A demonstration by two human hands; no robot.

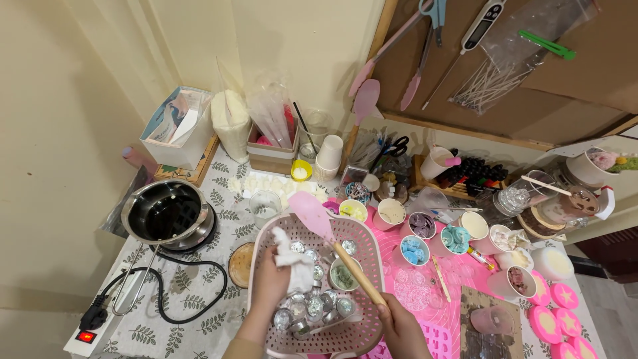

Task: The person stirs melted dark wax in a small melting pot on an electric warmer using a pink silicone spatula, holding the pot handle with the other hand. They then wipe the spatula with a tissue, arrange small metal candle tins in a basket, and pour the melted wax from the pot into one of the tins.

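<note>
Right hand (399,326) grips spatula (335,239); left hand (269,282) clutches tissue (292,262).

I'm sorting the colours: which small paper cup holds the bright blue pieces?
The small paper cup just right of the pink plastic basket; its neighbours hold purple, teal and yellow bits.

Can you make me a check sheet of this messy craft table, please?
Surface: table under a leaf-print cloth; pink mat at right.
Job's things: pink basket of small metal cups; pink spatula; white tissue.
Clutter: melting pot, cups of coloured wax, paper cups, scissors.
Hands: left hand grips the tissue; right hand grips the spatula handle.
Cables: black cord running to a power strip.
Surroundings: cream wall; board with a thermometer and wicks.
</note>
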